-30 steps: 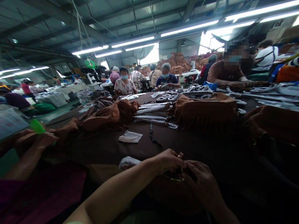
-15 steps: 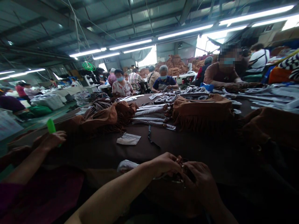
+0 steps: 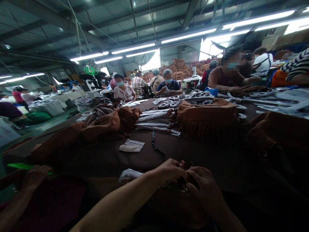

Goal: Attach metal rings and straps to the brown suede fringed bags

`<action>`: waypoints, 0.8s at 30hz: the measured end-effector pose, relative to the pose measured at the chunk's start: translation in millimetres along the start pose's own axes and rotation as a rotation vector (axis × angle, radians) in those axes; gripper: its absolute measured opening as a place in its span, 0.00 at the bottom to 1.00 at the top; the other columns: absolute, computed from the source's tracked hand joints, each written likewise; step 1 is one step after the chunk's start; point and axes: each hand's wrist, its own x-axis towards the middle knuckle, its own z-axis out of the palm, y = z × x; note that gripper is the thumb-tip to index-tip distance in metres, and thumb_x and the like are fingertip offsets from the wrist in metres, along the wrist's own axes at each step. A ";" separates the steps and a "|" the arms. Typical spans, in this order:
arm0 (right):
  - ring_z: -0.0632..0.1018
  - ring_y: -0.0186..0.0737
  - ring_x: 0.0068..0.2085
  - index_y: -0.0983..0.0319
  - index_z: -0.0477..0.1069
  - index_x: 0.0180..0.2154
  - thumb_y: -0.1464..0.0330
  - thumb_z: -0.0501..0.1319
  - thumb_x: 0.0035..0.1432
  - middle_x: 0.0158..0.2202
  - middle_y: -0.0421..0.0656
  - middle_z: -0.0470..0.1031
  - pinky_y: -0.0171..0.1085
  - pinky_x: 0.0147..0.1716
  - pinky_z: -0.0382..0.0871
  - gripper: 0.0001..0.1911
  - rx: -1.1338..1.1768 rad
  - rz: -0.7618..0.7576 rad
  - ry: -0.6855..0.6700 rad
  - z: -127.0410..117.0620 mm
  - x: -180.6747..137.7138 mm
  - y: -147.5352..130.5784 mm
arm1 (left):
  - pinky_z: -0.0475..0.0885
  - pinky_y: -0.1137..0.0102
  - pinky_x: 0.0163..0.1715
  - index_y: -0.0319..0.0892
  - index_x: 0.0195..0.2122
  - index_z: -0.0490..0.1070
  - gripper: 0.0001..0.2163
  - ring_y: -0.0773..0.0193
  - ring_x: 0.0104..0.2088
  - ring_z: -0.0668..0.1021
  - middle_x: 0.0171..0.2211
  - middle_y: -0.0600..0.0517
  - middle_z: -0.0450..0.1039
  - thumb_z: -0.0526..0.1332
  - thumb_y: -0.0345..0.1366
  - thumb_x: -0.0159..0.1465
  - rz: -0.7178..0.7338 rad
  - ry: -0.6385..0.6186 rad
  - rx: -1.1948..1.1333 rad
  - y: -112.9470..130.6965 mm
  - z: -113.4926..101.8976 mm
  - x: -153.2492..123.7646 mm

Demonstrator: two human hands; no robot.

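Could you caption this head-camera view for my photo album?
Left hand and right hand together at a small brown piece, with fringed brown goods on the dark table beyond.

One camera, worn on a person's head, looks forward and down across the counter [image 3: 137, 161] before us. The left hand [image 3: 172, 170] and right hand [image 3: 202, 178] sit close, low in view; ceiling lights [image 3: 188, 36] slant far beyond.

Midway along the tabletop's [image 3: 207, 154] near edge are one left hand [image 3: 172, 170], one right hand [image 3: 202, 180], one brown bag [image 3: 173, 201] — further in, one white packet [image 3: 132, 146], one dark strip [image 3: 153, 139]; toward the far edge, one blue container [image 3: 212, 92].
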 end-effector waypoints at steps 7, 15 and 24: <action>0.74 0.53 0.47 0.57 0.69 0.50 0.50 0.62 0.53 0.49 0.50 0.71 0.50 0.44 0.68 0.27 -0.203 0.180 0.247 -2.1 -10.9 -11.4 | 0.56 0.77 0.14 0.39 0.19 0.65 0.13 0.76 0.13 0.58 0.13 0.61 0.56 0.69 0.37 0.44 -0.044 0.026 -0.031 2.8 -7.4 2.1; 0.75 0.47 0.44 0.57 0.72 0.42 0.60 0.65 0.53 0.41 0.43 0.77 0.46 0.45 0.67 0.15 -0.002 0.107 0.090 -4.7 2.3 -17.3 | 0.60 0.74 0.14 0.37 0.20 0.68 0.15 0.72 0.13 0.63 0.14 0.58 0.61 0.70 0.41 0.47 -0.226 -0.060 0.015 13.8 -4.9 5.9; 0.75 0.45 0.43 0.58 0.70 0.42 0.60 0.61 0.59 0.40 0.42 0.77 0.51 0.53 0.58 0.11 -0.001 0.066 0.149 8.9 -6.5 -3.3 | 0.54 0.78 0.15 0.37 0.23 0.67 0.17 0.77 0.13 0.55 0.12 0.63 0.52 0.72 0.42 0.46 -0.180 -0.285 -0.228 3.5 -9.2 5.5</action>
